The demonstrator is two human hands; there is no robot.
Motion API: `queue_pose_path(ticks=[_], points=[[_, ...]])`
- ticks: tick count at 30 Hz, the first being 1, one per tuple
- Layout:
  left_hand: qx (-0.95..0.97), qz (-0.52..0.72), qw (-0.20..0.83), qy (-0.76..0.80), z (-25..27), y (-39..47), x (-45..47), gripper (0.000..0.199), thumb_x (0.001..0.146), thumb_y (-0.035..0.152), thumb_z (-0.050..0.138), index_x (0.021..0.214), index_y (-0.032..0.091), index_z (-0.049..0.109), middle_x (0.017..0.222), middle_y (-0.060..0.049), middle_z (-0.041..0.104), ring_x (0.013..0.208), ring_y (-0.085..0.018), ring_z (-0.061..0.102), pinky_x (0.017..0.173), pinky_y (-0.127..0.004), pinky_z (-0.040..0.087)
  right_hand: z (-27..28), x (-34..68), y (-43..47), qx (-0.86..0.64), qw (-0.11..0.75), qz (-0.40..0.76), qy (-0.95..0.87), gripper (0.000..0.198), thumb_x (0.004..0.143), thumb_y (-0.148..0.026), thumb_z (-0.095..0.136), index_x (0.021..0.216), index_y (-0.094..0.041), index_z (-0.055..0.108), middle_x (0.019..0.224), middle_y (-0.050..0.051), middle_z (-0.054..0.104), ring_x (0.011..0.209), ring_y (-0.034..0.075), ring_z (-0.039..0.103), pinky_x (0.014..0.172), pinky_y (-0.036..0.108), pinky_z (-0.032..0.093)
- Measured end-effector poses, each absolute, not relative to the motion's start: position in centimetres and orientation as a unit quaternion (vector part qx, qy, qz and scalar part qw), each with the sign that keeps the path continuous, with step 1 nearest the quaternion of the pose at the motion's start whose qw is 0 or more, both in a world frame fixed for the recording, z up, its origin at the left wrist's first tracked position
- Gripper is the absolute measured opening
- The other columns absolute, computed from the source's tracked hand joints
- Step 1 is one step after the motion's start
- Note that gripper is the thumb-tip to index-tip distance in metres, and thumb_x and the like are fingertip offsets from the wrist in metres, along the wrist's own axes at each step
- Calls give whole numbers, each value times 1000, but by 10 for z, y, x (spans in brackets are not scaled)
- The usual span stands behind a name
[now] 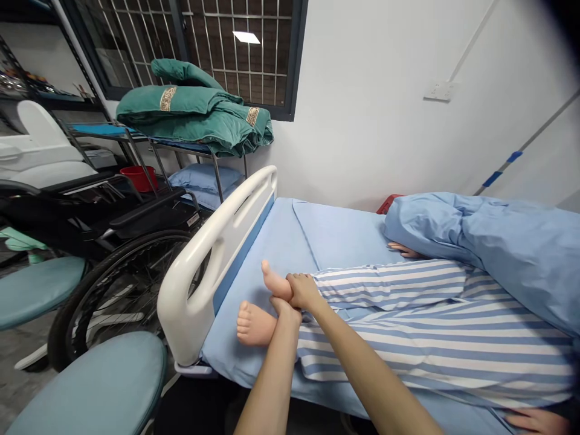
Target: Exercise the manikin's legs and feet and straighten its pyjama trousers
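Observation:
A figure in blue-and-white striped trousers (408,344) lies on the bed; its smooth feet look like a manikin's. My right hand (302,291) is wrapped over the ankle of the far foot (274,283), at the trouser cuff. From the near side, my left hand (286,309) closes round the same ankle, lower down by the heel. Its fingers are partly hidden. The near foot (256,324) rests on the blue sheet (283,238), toes up, partly behind my left wrist.
A white footboard (181,281) stands at the bed's left end. Beyond it are a wheelchair (122,290), round stools (97,386) and a rack with green folded bedding (194,121). A bunched blue quilt (489,241) covers the figure's upper part. A wall (362,109) borders the far side.

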State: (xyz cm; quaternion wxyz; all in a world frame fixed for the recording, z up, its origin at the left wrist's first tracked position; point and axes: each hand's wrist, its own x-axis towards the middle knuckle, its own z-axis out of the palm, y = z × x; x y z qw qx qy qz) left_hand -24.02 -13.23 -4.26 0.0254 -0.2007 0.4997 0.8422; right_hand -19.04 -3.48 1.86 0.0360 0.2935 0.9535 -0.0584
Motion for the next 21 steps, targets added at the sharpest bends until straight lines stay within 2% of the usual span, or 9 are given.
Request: queue_pose_path(ticks=[1, 3, 5, 6, 10, 13, 21], points=[[-208, 838, 65, 500, -43, -132, -240, 41, 69, 67, 29, 78, 28, 42, 101, -5, 47, 115, -31, 33, 77, -40, 42, 21, -191, -34, 294, 51, -64, 952, 43, 60, -47, 56, 91, -18, 48, 88, 9, 59, 84, 24, 54, 72, 33, 32], [-206, 837, 223, 456, -43, -126, -239, 44, 72, 65, 23, 83, 30, 46, 99, -6, 50, 109, -30, 40, 73, -39, 43, 26, -192, -31, 292, 77, -70, 951, 47, 56, -44, 60, 93, -19, 47, 85, 7, 59, 81, 24, 55, 69, 32, 33], [-192, 817, 384, 384, -44, -114, -238, 46, 75, 61, 19, 86, 29, 51, 95, -8, 54, 100, -30, 48, 67, -39, 44, 35, -191, -27, 280, 75, -61, 955, 49, 52, -40, 61, 95, -20, 46, 84, 6, 59, 80, 24, 55, 67, 31, 33], [-191, 805, 431, 361, -43, -105, -238, 47, 76, 58, 19, 86, 28, 53, 94, -9, 55, 95, -30, 50, 64, -39, 45, 40, -189, -25, 271, 64, -53, 959, 49, 52, -38, 61, 95, -20, 46, 85, 5, 60, 80, 24, 55, 66, 30, 33], [-233, 779, 467, 348, -40, -76, -235, 44, 78, 50, 21, 89, 22, 52, 86, -9, 55, 72, -23, 55, 54, -34, 44, 74, -179, -16, 238, 25, -49, 970, 44, 53, -37, 60, 92, -21, 47, 87, 4, 60, 78, 23, 55, 60, 27, 32], [-260, 766, 474, 347, -36, -73, -233, 37, 80, 46, 23, 89, 19, 48, 79, -7, 53, 57, -15, 50, 48, -27, 40, 113, -169, -6, 218, 21, -100, 971, 41, 55, -35, 58, 92, -21, 48, 82, 1, 60, 70, 19, 55, 55, 24, 32], [-238, 775, 480, 334, -27, -84, -228, 27, 80, 40, 28, 82, 19, 44, 73, -4, 52, 52, -10, 47, 49, -22, 38, 225, -126, 25, 115, -52, -237, 963, 44, 52, -28, 64, 94, -17, 54, 82, -1, 61, 67, 16, 54, 57, 23, 38]])
